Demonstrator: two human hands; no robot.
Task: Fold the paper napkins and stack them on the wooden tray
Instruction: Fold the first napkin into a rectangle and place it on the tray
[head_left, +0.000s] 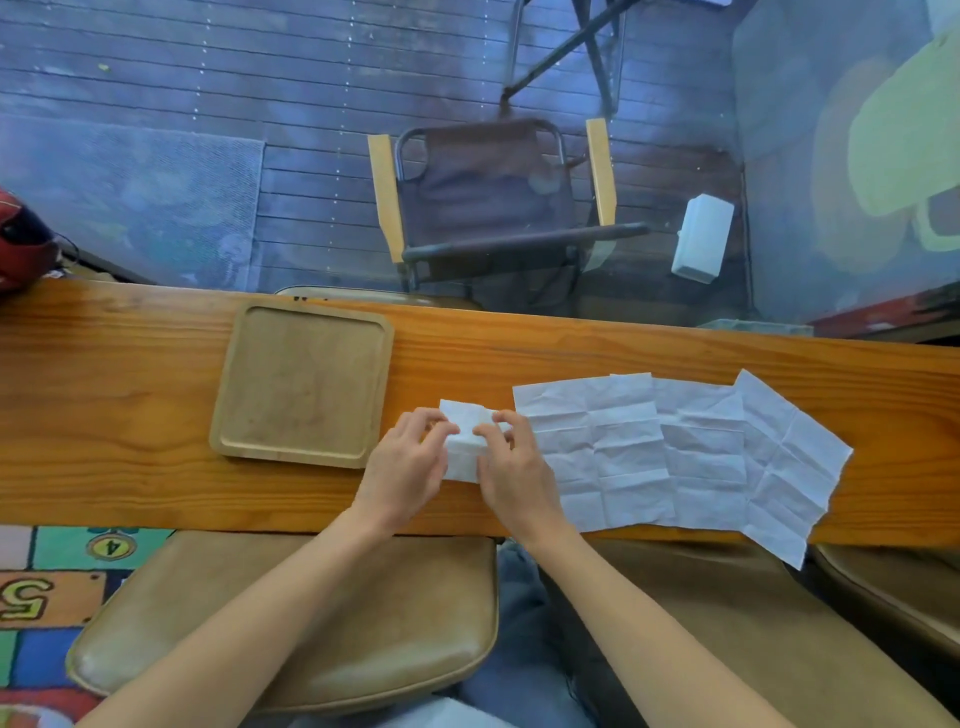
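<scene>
A small folded white napkin (464, 441) lies on the wooden counter (130, 441), just right of the square wooden tray (304, 382). My left hand (408, 467) pinches its left side and my right hand (511, 467) pinches its right side, fingertips meeting over the top fold. The tray holds nothing. To the right, unfolded creased napkins (675, 452) lie overlapping in a row; the rightmost napkin (789, 467) hangs over the counter's near edge.
A glass pane rises behind the counter; beyond it stand a folding chair (493, 208) and a white box (701, 239). A red object (21, 239) sits at the far left. Tan cushioned stools (311, 623) are under the counter's near edge.
</scene>
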